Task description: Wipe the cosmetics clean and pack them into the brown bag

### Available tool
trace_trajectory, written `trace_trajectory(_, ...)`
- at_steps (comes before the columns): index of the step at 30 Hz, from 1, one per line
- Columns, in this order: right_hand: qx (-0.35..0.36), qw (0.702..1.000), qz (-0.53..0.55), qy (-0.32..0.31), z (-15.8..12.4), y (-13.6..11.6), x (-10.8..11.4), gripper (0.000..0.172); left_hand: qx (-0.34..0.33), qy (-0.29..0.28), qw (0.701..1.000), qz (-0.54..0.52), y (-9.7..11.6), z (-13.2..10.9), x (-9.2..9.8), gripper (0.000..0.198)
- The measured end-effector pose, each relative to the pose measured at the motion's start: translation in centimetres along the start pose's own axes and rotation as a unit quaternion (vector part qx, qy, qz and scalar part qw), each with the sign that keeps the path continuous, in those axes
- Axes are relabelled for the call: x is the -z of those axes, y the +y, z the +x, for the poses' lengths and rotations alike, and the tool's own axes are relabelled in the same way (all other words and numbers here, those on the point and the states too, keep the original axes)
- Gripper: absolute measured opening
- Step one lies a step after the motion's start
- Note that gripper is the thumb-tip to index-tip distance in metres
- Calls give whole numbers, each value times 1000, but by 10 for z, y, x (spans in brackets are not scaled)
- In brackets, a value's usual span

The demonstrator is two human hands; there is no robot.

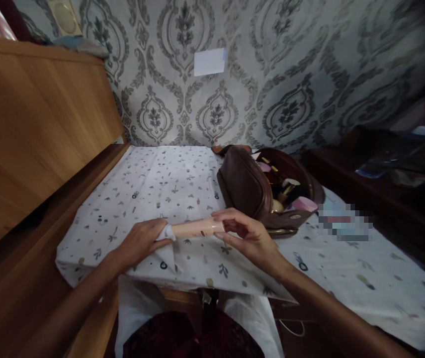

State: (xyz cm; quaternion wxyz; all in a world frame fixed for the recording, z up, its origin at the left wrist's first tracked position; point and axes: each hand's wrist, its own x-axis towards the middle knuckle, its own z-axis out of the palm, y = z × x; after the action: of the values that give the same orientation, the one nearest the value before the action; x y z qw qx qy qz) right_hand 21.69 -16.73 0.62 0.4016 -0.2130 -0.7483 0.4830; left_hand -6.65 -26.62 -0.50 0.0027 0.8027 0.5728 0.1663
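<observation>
A peach-coloured tube (197,228) lies level between my two hands, above the front part of the patterned white cloth (175,184). My left hand (143,242) is closed on a white wipe (167,241), which is pressed round the tube's left end. At the other end, the thumb and fingers of my right hand (247,236) grip the tube. Just beyond my right hand sits an open brown bag (244,186), with pink, gold and dark items inside.
A wooden cabinet (44,104) stands at the left. Behind the cloth rises a patterned wall (219,109) with a white card (210,62) on it. A blurred-out item (344,222) lies right of the bag. Dark furniture is at the far right.
</observation>
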Motion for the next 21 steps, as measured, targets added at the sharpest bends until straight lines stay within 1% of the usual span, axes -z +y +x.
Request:
trace_trajectory(3, -27, 999, 42, 22, 4, 4, -8, 34, -7, 22, 999, -42, -15, -17, -7, 23)
trace_trajectory(5, -31, 996, 80, 29, 7, 6, -15, 36, -4, 30, 998, -61, -20, -22, -12, 24)
trace_trajectory(8, -51, 991, 121, 24, 10, 7, -23, 39, 11, 38, 997, -63, -22, -24, -17, 30)
trace_trajectory(11, -63, 989, 131, 26, 8, 2, -24, 41, 19, 60, 995, -71, -20, -20, -16, 33)
trace_trajectory(14, -59, 989, 130, 29, 4, -8, -16, 41, 22, 81, 990, -116, -23, -12, -14, 38)
trace_trajectory(17, -56, 989, 135, 35, -1, -20, -3, 41, 59, 57, 979, -187, -31, -2, -13, 40)
trace_trajectory(19, -59, 983, 166, 51, -4, -27, 8, 42, 96, 75, 968, -218, -36, 6, -14, 45)
trace_trajectory(21, -58, 973, 210, 71, -7, -33, 20, 46, 120, 100, 957, -245, -33, 15, -14, 48)
